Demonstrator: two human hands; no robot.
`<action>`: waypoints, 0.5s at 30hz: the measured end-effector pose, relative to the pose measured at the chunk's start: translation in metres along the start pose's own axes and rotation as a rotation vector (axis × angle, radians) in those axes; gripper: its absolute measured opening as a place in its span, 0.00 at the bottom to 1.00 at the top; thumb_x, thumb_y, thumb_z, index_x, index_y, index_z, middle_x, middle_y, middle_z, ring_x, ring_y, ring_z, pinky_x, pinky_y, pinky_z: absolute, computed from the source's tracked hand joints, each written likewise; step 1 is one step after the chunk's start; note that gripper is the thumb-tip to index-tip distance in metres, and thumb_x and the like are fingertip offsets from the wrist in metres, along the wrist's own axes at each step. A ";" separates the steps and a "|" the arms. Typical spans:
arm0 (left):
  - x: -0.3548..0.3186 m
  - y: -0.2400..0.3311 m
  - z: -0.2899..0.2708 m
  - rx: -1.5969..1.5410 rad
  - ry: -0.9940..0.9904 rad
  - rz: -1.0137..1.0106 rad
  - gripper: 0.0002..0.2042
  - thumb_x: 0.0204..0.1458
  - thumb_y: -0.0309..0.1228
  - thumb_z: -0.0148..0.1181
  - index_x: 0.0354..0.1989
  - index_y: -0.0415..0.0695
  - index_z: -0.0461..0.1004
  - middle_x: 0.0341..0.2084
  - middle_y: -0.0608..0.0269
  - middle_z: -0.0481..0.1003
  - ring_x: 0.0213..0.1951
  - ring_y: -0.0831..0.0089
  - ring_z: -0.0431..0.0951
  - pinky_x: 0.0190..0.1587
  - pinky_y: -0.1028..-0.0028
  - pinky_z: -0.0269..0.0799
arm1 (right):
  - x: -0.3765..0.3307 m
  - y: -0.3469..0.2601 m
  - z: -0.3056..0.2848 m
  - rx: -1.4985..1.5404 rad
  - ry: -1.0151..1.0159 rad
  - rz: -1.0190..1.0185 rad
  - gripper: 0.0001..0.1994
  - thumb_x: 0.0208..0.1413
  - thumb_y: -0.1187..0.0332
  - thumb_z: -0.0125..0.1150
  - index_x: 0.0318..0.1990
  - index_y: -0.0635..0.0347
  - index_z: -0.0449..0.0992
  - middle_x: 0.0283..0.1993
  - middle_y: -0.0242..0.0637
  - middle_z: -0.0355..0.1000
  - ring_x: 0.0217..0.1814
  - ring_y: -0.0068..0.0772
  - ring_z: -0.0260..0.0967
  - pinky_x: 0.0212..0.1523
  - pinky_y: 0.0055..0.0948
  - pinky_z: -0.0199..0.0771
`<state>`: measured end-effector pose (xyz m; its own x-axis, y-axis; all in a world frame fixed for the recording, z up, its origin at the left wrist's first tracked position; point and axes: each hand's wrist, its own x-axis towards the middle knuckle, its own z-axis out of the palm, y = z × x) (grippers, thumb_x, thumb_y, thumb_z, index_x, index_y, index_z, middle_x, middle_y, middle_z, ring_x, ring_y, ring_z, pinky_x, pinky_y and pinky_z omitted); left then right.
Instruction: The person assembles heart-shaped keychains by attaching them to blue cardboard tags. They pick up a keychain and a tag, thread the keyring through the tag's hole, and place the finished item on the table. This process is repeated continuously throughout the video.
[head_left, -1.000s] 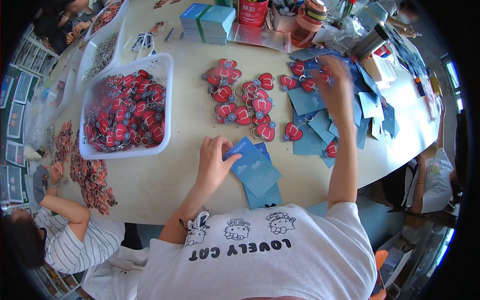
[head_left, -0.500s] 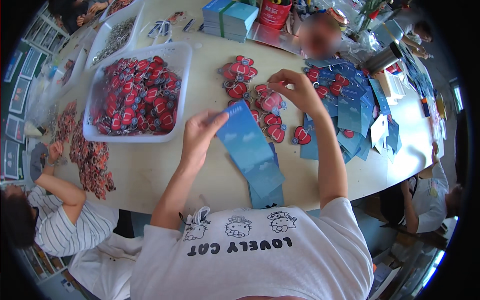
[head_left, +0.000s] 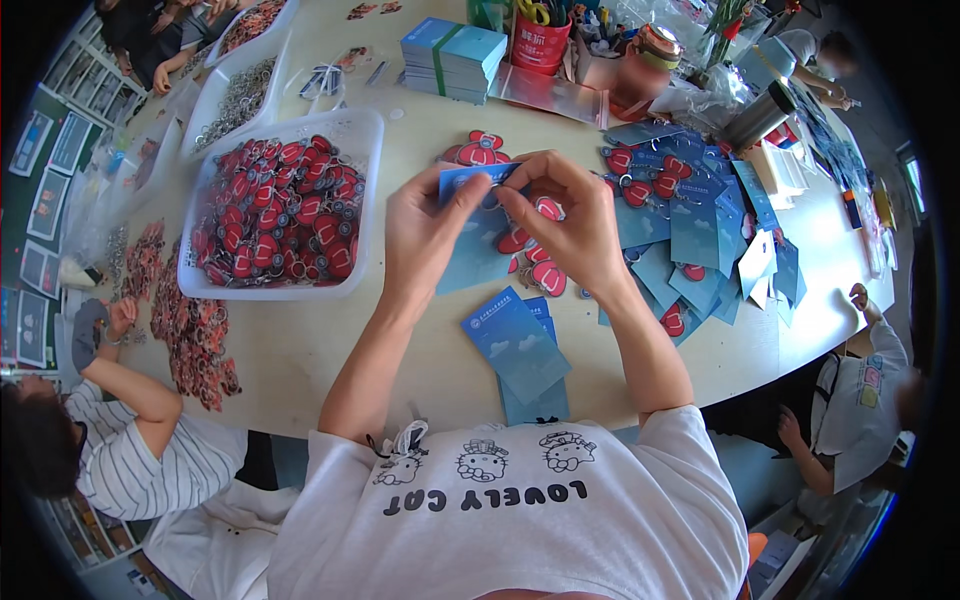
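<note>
My left hand (head_left: pixel 425 225) grips a blue card (head_left: pixel 468 262) printed with clouds, its thumb on the front near the top edge. My right hand (head_left: pixel 570 215) is closed in a pinch at that same top edge, and a bit of metal ring shows between the fingertips. Red keychains (head_left: pixel 545 272) show just below and behind the right hand; which of them hangs from the pinched ring is hard to tell. More red keychains (head_left: pixel 480 148) lie beyond my hands. Nearer me on the table rests a small stack of blue cards (head_left: pixel 518 345).
On the left stands a white bin (head_left: pixel 372 190) full of red keychains, with a tray of metal rings (head_left: pixel 240 100) behind it. Blue cards with keychains (head_left: pixel 690 215) are heaped at right. A banded card stack (head_left: pixel 455 60) and a red pen holder (head_left: pixel 540 40) stand farther back. Co-workers sit on both sides.
My right hand has come left from the keychain pile to the top of the card. The left hand has raised the card and moved it slightly farther away. Both hands now meet there.
</note>
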<state>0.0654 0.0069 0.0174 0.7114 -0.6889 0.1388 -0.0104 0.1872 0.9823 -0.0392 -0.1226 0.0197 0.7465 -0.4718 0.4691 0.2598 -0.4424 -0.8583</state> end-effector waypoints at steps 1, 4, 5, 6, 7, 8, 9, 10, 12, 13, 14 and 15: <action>-0.006 0.001 0.004 -0.045 -0.036 0.021 0.11 0.54 0.32 0.63 0.39 0.37 0.75 0.29 0.70 0.75 0.32 0.86 0.69 0.35 0.84 0.64 | 0.000 0.000 -0.002 -0.010 0.015 0.000 0.08 0.46 0.78 0.66 0.33 0.69 0.73 0.32 0.35 0.73 0.32 0.24 0.74 0.34 0.24 0.74; -0.019 -0.006 0.012 -0.135 -0.018 0.069 0.13 0.54 0.30 0.63 0.45 0.36 0.74 0.37 0.65 0.76 0.38 0.82 0.73 0.42 0.80 0.69 | -0.001 -0.001 -0.003 -0.044 0.055 -0.042 0.08 0.45 0.78 0.66 0.33 0.68 0.74 0.31 0.35 0.75 0.32 0.22 0.74 0.34 0.22 0.74; -0.020 -0.009 0.014 -0.157 0.009 0.083 0.14 0.54 0.29 0.62 0.47 0.36 0.73 0.39 0.64 0.76 0.39 0.81 0.74 0.45 0.79 0.70 | 0.000 -0.002 -0.003 -0.025 0.040 -0.003 0.09 0.46 0.78 0.66 0.34 0.67 0.74 0.32 0.35 0.75 0.33 0.22 0.74 0.35 0.22 0.74; -0.021 -0.010 0.016 -0.211 0.058 0.043 0.13 0.54 0.27 0.62 0.46 0.36 0.73 0.39 0.63 0.76 0.40 0.80 0.74 0.46 0.77 0.70 | -0.002 -0.005 -0.004 -0.009 0.024 0.041 0.10 0.46 0.77 0.67 0.36 0.67 0.74 0.33 0.35 0.75 0.34 0.22 0.74 0.36 0.22 0.74; -0.023 -0.011 0.018 -0.251 0.069 0.034 0.13 0.54 0.27 0.62 0.47 0.36 0.73 0.40 0.63 0.76 0.41 0.80 0.74 0.47 0.77 0.69 | -0.003 -0.007 -0.004 0.007 0.007 0.085 0.11 0.46 0.76 0.68 0.37 0.66 0.74 0.34 0.36 0.75 0.35 0.22 0.74 0.38 0.22 0.74; -0.024 -0.011 0.019 -0.292 0.080 0.025 0.13 0.54 0.27 0.62 0.47 0.36 0.73 0.40 0.63 0.76 0.41 0.80 0.74 0.47 0.77 0.69 | -0.004 -0.008 -0.003 0.101 0.038 0.075 0.13 0.47 0.76 0.68 0.39 0.66 0.73 0.36 0.36 0.75 0.36 0.22 0.74 0.39 0.22 0.74; -0.024 -0.009 0.021 -0.334 0.090 0.021 0.14 0.54 0.27 0.62 0.47 0.36 0.73 0.40 0.63 0.76 0.42 0.80 0.74 0.48 0.77 0.68 | -0.003 -0.009 0.000 0.194 0.068 0.060 0.14 0.48 0.75 0.68 0.41 0.66 0.72 0.37 0.36 0.75 0.38 0.22 0.74 0.40 0.22 0.74; -0.025 -0.008 0.022 -0.348 0.086 0.027 0.13 0.55 0.27 0.61 0.47 0.36 0.72 0.41 0.63 0.76 0.43 0.80 0.73 0.48 0.77 0.68 | -0.003 -0.011 0.002 0.287 0.099 0.045 0.16 0.48 0.74 0.68 0.43 0.66 0.71 0.39 0.36 0.75 0.39 0.22 0.74 0.41 0.22 0.74; -0.027 -0.005 0.023 -0.376 0.076 0.035 0.13 0.56 0.28 0.59 0.47 0.36 0.72 0.41 0.63 0.75 0.44 0.80 0.73 0.49 0.77 0.67 | -0.003 -0.020 0.003 0.355 0.107 0.079 0.18 0.50 0.73 0.68 0.47 0.66 0.69 0.41 0.37 0.75 0.40 0.22 0.73 0.43 0.22 0.74; -0.028 -0.002 0.025 -0.404 0.074 0.036 0.12 0.57 0.28 0.58 0.47 0.36 0.72 0.41 0.63 0.75 0.44 0.80 0.73 0.50 0.77 0.67 | -0.003 -0.023 0.003 0.389 0.112 0.097 0.19 0.51 0.72 0.67 0.48 0.66 0.68 0.42 0.37 0.75 0.41 0.22 0.73 0.44 0.22 0.74; -0.029 0.000 0.027 -0.433 0.072 0.036 0.12 0.58 0.29 0.57 0.47 0.36 0.72 0.41 0.63 0.75 0.44 0.80 0.73 0.50 0.77 0.66 | -0.004 -0.023 0.005 0.381 0.111 0.116 0.18 0.51 0.72 0.67 0.48 0.66 0.69 0.42 0.36 0.74 0.41 0.21 0.72 0.44 0.21 0.74; -0.030 0.001 0.029 -0.463 0.070 0.034 0.12 0.59 0.29 0.55 0.47 0.36 0.72 0.41 0.63 0.75 0.43 0.80 0.73 0.50 0.77 0.66 | -0.005 -0.024 0.007 0.372 0.110 0.137 0.17 0.52 0.73 0.66 0.48 0.67 0.69 0.41 0.35 0.74 0.41 0.20 0.72 0.44 0.21 0.73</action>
<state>0.0234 0.0077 0.0174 0.7619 -0.6310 0.1460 0.2684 0.5128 0.8155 -0.0452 -0.1044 0.0364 0.7246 -0.5953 0.3472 0.3813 -0.0733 -0.9215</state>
